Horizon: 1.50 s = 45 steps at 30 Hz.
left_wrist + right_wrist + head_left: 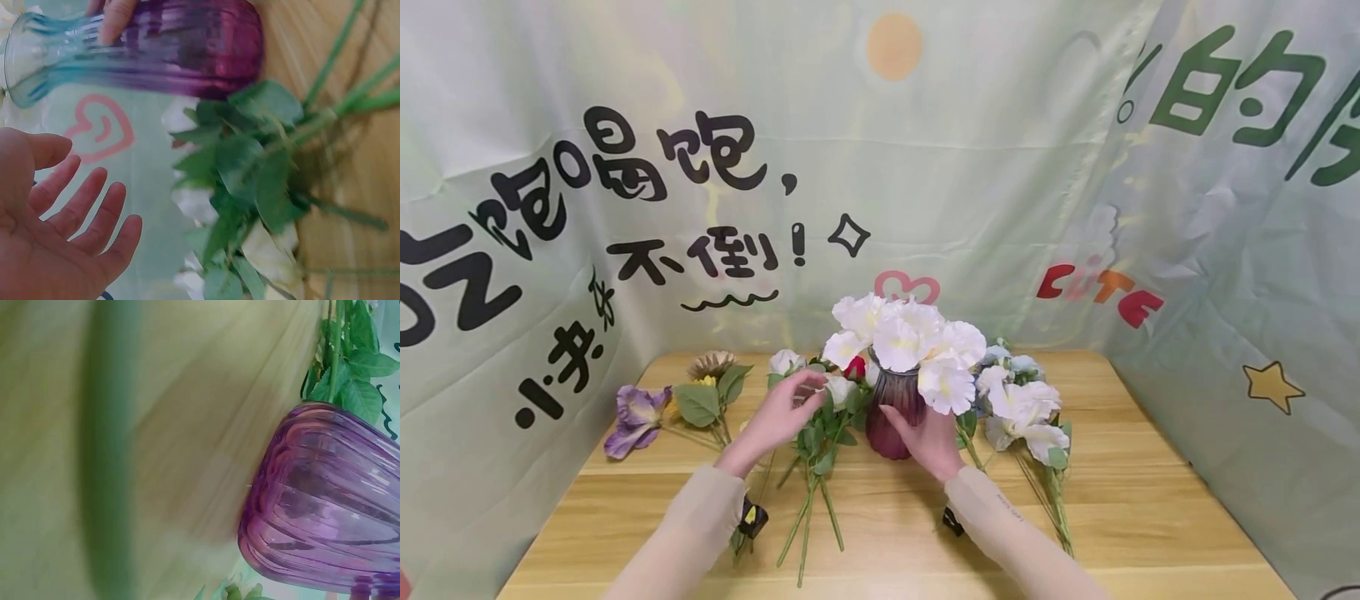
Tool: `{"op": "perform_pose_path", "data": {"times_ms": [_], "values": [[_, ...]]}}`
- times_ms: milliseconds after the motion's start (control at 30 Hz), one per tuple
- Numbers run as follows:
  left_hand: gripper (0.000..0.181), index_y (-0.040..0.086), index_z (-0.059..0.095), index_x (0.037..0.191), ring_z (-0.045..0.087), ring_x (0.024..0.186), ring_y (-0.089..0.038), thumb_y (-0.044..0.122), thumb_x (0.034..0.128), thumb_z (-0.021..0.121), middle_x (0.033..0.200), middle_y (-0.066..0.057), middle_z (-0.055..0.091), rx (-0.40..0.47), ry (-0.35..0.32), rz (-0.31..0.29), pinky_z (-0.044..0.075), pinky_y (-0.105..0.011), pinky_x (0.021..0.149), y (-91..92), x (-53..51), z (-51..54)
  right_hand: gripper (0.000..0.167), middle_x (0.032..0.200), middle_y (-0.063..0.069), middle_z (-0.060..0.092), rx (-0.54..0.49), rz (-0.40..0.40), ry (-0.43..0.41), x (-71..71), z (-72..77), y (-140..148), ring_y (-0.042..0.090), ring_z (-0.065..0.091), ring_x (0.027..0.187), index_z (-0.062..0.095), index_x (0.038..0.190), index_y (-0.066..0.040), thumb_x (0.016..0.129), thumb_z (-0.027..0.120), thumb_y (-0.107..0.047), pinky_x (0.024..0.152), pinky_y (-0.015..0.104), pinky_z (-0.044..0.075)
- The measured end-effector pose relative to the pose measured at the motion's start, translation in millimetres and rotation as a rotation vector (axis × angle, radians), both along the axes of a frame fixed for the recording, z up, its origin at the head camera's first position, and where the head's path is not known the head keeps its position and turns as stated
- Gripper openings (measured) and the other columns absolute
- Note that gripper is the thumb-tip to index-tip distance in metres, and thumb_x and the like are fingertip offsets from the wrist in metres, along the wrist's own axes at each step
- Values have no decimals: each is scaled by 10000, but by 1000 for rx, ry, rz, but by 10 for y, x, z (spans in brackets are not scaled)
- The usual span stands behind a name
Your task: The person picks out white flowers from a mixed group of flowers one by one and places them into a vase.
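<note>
The purple vase stands upright on the table under white blooms, so the right hand, gripping its side, should steady it without tipping, while the left hand, its fingers loosely spread and empty, had best approach the petals lightly.

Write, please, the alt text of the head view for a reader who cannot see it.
A person's right hand holds a purple glass vase with large white flowers at its mouth, while the left hand, empty, is raised beside it. More flowers lie to both sides on a wooden table, before printed cloth.
</note>
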<state>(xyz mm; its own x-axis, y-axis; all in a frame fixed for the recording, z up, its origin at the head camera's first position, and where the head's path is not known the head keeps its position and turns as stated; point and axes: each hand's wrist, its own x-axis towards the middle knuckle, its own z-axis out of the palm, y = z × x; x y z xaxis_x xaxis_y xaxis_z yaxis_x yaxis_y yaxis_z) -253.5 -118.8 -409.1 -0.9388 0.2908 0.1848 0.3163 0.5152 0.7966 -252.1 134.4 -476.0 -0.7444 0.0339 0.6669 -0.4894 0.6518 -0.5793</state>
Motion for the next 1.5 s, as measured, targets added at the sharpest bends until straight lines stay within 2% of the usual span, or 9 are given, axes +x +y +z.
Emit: {"op": "perform_pose_path", "data": {"times_ms": [300,567,667,833,967,1067,1200,1367,1500], "values": [[330,54,567,1330,643,1107,-316,163,1019,575,1288,-179,628,-65,-59,37,573,-443,935,-307,78,-83,825,1437,202,554,32,14,-152,48,103,20,371,516,1367,403,1467,-36,849,801,-408,1123,528,446],[337,26,566,1317,661,1046,-302,139,1001,588,1231,-189,652,-134,-90,52,593,-430,863,-483,160,-172,729,1313,214,641,60,21,-234,264,101,86,385,655,1165,487,1413,-44,864,781,-422,998,521,542],[334,18,572,1308,662,1022,-274,127,993,596,1204,-164,662,-150,-98,51,592,-420,855,-527,174,-210,687,1298,239,614,28,16,-227,370,41,124,411,674,1100,482,1405,-47,870,783,-356,930,542,571],[302,27,591,1278,663,1022,-271,128,993,593,1209,-171,659,-174,-111,58,592,-408,842,-607,203,-249,686,1222,254,566,7,42,-109,524,-49,145,400,695,959,434,1417,-2,845,782,-153,790,507,616],[287,16,597,1256,676,1012,-286,106,984,601,1201,-190,668,-193,-119,41,600,-423,847,-659,230,-279,696,1038,189,600,-7,142,-81,640,-108,104,316,665,877,421,1423,60,808,742,1,742,420,622],[292,-1,590,1256,676,998,-299,99,982,598,1170,-184,668,-205,-133,-1,597,-436,835,-666,260,-300,629,979,159,623,-50,241,-185,717,-112,34,269,647,872,483,1379,52,790,702,63,753,343,619],[318,-1,581,1275,667,1001,-300,125,984,602,1155,-164,665,-212,-151,-30,583,-455,849,-610,291,-324,542,982,145,637,-116,322,-405,806,-72,-61,146,631,848,546,1319,0,798,675,71,742,239,595],[374,17,560,1328,674,997,-275,147,981,611,1171,-152,671,-179,-192,12,595,-404,818,-493,286,-366,515,1005,153,644,-203,446,-648,887,-31,-132,91,600,847,499,1337,24,850,667,23,750,186,547],[360,40,565,1333,683,1036,-285,165,997,600,1200,-154,675,-171,-197,54,597,-413,842,-387,235,-412,511,1054,195,654,-272,532,-772,937,-64,-154,124,616,882,468,1349,45,881,659,-29,780,174,529]]}}
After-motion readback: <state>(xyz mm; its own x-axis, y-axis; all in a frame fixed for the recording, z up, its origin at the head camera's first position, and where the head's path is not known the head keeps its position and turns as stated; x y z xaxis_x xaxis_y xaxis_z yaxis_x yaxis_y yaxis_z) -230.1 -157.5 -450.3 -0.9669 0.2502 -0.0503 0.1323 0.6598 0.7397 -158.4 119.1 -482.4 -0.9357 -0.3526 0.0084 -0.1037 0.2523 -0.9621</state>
